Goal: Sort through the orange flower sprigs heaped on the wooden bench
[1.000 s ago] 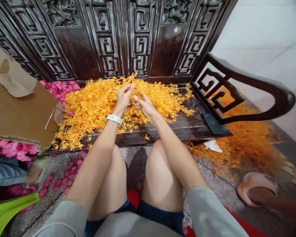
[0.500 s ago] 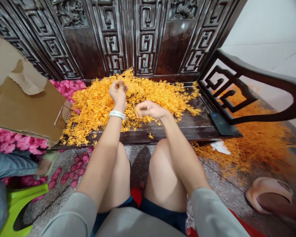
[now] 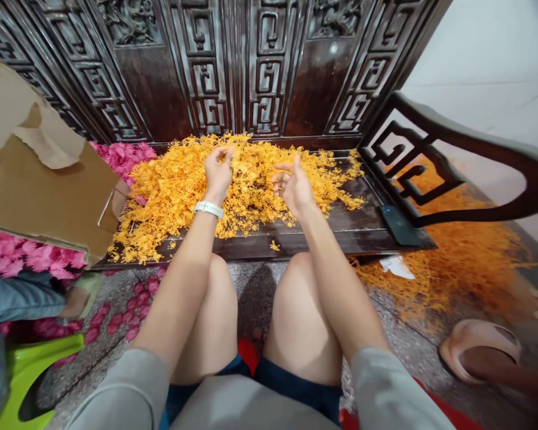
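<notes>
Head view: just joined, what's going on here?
A seated person has both hands over a heap of yellow flower-like pieces on a dark wooden bench. The left hand is loosely curled; whether it holds a piece is unclear. The right hand is open. A cardboard box stands at left.

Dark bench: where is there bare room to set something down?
On the bench, the front right is bare between the yellow flowers and the dark flat object by the armrest. Flowers crowd the middle and left, toward the cardboard box.
</notes>
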`<state>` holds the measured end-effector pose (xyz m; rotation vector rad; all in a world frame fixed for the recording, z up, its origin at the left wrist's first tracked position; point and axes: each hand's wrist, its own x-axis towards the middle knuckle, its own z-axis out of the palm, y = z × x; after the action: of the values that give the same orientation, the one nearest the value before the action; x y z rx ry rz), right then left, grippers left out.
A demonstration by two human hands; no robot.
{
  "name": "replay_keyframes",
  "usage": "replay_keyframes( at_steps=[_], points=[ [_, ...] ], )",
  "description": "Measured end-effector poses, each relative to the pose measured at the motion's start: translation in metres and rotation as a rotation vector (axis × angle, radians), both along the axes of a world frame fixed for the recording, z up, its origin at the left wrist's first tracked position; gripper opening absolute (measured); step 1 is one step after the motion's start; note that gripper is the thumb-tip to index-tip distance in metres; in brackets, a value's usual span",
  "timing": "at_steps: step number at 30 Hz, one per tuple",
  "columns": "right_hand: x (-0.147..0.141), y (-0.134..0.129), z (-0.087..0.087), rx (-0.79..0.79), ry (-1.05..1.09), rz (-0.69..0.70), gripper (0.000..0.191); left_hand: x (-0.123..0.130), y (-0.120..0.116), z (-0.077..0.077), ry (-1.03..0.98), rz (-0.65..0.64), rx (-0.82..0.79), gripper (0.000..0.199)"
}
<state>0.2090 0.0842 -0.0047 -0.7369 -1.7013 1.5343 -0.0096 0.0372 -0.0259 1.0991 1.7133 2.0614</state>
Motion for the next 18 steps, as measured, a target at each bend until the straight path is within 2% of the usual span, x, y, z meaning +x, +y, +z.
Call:
replay_keyframes(
  at_steps=[3, 6, 9, 14, 18],
  points=[
    [-0.018, -0.006, -0.012, -0.008, -0.071, 0.019, 0.086, 0.027, 0.006, 0.004, 0.086, -0.026, -0.004, 0.016],
    [-0.026, -0.014, -0.017, 0.184, -0.120, 0.032, 0.075, 0.042, 0.007, 0.003, 0.122, -0.141, -0.013, 0.010],
    [-0.025, -0.015, -0.018, 0.361, -0.116, -0.014, 0.070, 0.044, 0.006, 0.001, 0.122, -0.240, -0.034, 0.011],
    [-0.026, -0.007, -0.020, 0.269, -0.124, 0.044, 0.062, 0.043, 0.001, -0.001, 0.128, -0.384, -0.088, 0.024],
    [-0.030, -0.002, -0.025, 0.279, -0.098, 0.067, 0.060, 0.043, 0.002, -0.003, 0.130, -0.327, -0.107, 0.018]
  ],
)
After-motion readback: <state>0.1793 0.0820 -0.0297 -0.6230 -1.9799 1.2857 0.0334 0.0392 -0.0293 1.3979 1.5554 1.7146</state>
